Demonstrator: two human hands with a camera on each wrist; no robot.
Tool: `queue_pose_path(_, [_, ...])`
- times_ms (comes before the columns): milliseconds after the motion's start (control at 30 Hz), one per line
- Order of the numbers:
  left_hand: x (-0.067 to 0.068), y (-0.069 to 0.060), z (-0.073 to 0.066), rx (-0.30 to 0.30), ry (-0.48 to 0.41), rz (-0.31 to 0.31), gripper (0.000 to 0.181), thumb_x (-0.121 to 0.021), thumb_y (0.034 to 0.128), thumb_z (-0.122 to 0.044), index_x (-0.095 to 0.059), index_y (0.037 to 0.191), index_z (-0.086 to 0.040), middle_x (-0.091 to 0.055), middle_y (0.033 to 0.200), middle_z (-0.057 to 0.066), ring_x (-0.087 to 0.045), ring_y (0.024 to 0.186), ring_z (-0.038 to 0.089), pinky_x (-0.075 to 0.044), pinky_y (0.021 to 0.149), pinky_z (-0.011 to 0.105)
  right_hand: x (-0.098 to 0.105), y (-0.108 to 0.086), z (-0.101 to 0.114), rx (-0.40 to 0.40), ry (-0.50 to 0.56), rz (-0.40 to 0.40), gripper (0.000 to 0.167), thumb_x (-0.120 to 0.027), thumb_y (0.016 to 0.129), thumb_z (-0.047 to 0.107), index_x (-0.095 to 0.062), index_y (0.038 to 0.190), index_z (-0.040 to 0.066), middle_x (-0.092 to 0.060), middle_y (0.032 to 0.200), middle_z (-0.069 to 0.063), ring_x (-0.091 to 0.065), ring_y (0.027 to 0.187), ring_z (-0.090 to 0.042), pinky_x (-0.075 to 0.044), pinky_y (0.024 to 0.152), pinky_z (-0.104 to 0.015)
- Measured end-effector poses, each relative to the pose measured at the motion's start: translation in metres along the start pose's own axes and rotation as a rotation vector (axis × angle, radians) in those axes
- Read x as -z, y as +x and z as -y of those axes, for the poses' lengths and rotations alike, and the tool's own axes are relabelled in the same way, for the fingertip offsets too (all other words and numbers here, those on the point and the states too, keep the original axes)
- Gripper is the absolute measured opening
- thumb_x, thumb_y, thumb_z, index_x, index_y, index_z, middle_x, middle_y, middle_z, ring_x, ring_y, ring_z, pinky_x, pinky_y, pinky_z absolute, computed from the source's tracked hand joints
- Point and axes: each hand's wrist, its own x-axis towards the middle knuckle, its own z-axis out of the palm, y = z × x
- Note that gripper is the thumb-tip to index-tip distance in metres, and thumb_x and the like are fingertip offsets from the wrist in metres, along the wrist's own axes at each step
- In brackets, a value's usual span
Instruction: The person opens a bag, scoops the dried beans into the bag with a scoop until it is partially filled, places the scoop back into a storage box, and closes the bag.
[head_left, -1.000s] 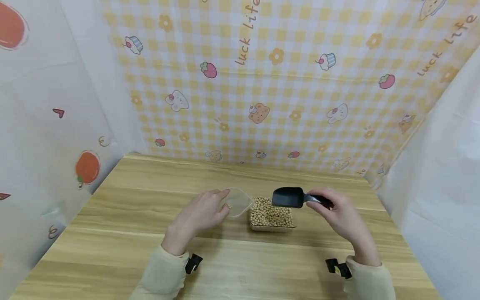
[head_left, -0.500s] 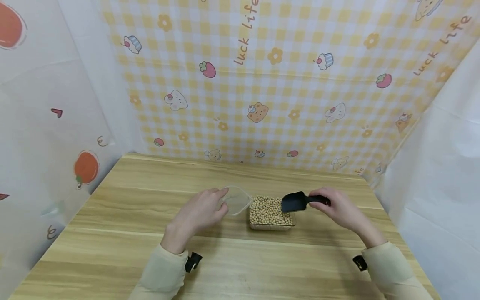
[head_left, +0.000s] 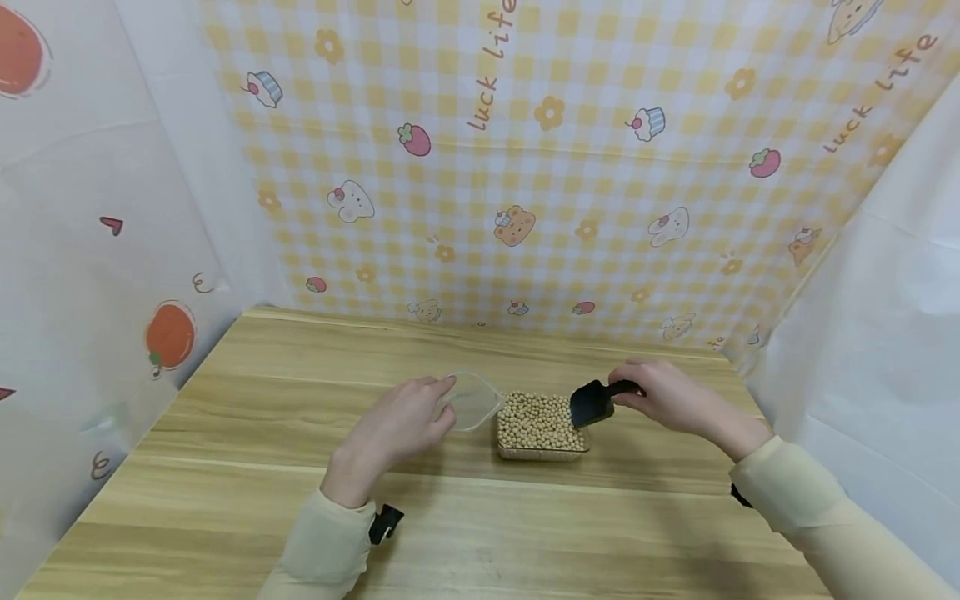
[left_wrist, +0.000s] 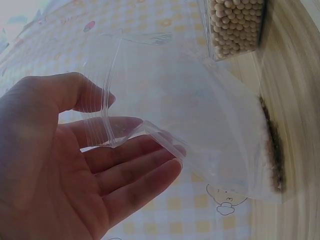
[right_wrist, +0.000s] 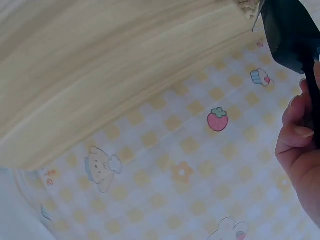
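My left hand [head_left: 397, 425] pinches the rim of a clear zip bag [left_wrist: 200, 105] between thumb and index finger, its mouth spread open. A brownish strip runs along the bag's bottom; what it is I cannot tell. Just right of the bag stands a clear rectangular container [head_left: 542, 455], filled with pale round soybeans [head_left: 536, 421]. My right hand [head_left: 663, 396] grips the handle of a black scoop [head_left: 592, 404]. The scoop's blade is tilted down at the container's right edge, over or in the beans. In the right wrist view the scoop [right_wrist: 289, 32] hides most of the container.
The wooden table [head_left: 480, 533] stretches around the container on all sides. A yellow checked cloth [head_left: 480, 192] hangs behind its back edge. White sheets [head_left: 877, 350] close in both sides.
The scoop has shifted right and tipped downward, from level above the beans to the container's right edge. My right forearm has swung outward to the right. The left hand stays with the bag.
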Motion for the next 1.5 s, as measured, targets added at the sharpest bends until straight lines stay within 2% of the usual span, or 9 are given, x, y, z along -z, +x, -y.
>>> queue_pose_path(200, [0.002, -0.001, 0.0, 0.006, 0.014, -0.007, 0.046, -0.051, 0.092, -0.017, -0.059, 0.132, 0.003, -0.06, 0.131, 0.014, -0.032, 0.052, 0.007, -0.043, 0.069, 0.03, -0.004, 0.006, 0.001, -0.017, 0.018, 0.035, 0.015, -0.075, 0.085, 0.008, -0.071, 0.099, 0.01, -0.062, 0.09, 0.003, -0.058, 0.074, -0.007, -0.048, 0.06, -0.027])
queue_pose_path(400, [0.002, 0.0, 0.001, 0.01, 0.001, 0.008, 0.046, -0.051, 0.0927, -0.018, -0.058, 0.134, 0.003, -0.061, 0.13, 0.015, -0.024, 0.044, 0.004, -0.039, 0.055, 0.027, -0.028, 0.002, -0.01, -0.052, 0.101, -0.013, 0.011, -0.073, 0.087, 0.013, -0.071, 0.098, 0.013, -0.064, 0.089, 0.007, -0.057, 0.075, -0.006, -0.047, 0.063, -0.03])
queue_pose_path(533, [0.0, 0.0, 0.001, 0.009, 0.0, 0.016, 0.046, -0.052, 0.0931, -0.018, -0.057, 0.134, 0.003, -0.06, 0.13, 0.016, -0.021, 0.043, 0.004, -0.038, 0.052, 0.027, -0.049, -0.004, -0.015, -0.126, 0.2, -0.044, 0.015, -0.072, 0.089, 0.019, -0.071, 0.104, 0.017, -0.067, 0.096, 0.008, -0.058, 0.077, -0.007, -0.048, 0.064, -0.03])
queue_pose_path(700, [0.001, 0.0, 0.002, 0.011, 0.015, 0.009, 0.046, -0.051, 0.093, -0.018, -0.057, 0.134, 0.003, -0.06, 0.13, 0.016, -0.024, 0.046, 0.004, -0.042, 0.062, 0.029, -0.074, -0.008, -0.017, -0.19, 0.342, -0.102, 0.019, -0.07, 0.091, 0.024, -0.07, 0.109, 0.018, -0.068, 0.104, 0.006, -0.063, 0.086, -0.01, -0.052, 0.072, -0.033])
queue_pose_path(800, [0.002, -0.001, 0.001, 0.015, 0.014, 0.003, 0.046, -0.051, 0.0932, -0.018, -0.057, 0.134, 0.002, -0.061, 0.129, 0.016, -0.024, 0.046, 0.004, -0.042, 0.062, 0.029, -0.087, -0.009, -0.018, -0.232, 0.459, -0.09, 0.019, -0.068, 0.093, 0.022, -0.067, 0.111, 0.017, -0.067, 0.102, 0.002, -0.063, 0.082, -0.014, -0.052, 0.069, -0.033])
queue_pose_path(967, [0.002, -0.001, 0.002, 0.016, 0.008, 0.005, 0.047, -0.05, 0.0941, -0.019, -0.056, 0.136, 0.001, -0.061, 0.129, 0.016, -0.021, 0.044, 0.003, -0.04, 0.056, 0.028, -0.103, -0.01, -0.018, -0.292, 0.584, -0.085, 0.022, -0.067, 0.093, 0.022, -0.066, 0.114, 0.016, -0.066, 0.11, -0.003, -0.063, 0.088, -0.017, -0.052, 0.073, -0.034])
queue_pose_path(1033, [0.002, -0.002, 0.002, 0.017, 0.006, 0.008, 0.047, -0.05, 0.0942, -0.019, -0.056, 0.136, 0.001, -0.06, 0.13, 0.016, -0.021, 0.043, 0.003, -0.04, 0.055, 0.028, -0.107, -0.01, -0.017, -0.302, 0.625, -0.089, 0.024, -0.066, 0.094, 0.024, -0.065, 0.116, 0.014, -0.065, 0.116, -0.005, -0.062, 0.095, -0.018, -0.052, 0.076, -0.034])
queue_pose_path(1100, [0.002, -0.002, 0.003, 0.018, 0.005, 0.007, 0.047, -0.05, 0.0941, -0.019, -0.056, 0.136, 0.001, -0.061, 0.13, 0.017, -0.021, 0.044, 0.003, -0.04, 0.056, 0.028, -0.11, -0.01, -0.015, -0.311, 0.683, -0.085, 0.027, -0.064, 0.095, 0.024, -0.064, 0.118, 0.011, -0.064, 0.116, -0.008, -0.062, 0.092, -0.02, -0.053, 0.074, -0.034])
queue_pose_path(1500, [0.002, -0.002, 0.003, 0.026, -0.005, 0.009, 0.047, -0.05, 0.0945, -0.019, -0.055, 0.137, 0.001, -0.06, 0.13, 0.016, -0.019, 0.042, 0.003, -0.038, 0.054, 0.028, -0.11, -0.012, -0.011, -0.362, 0.894, -0.074, 0.033, -0.061, 0.097, 0.018, -0.058, 0.125, 0.001, -0.062, 0.099, -0.016, -0.059, 0.082, -0.03, -0.053, 0.068, -0.039])
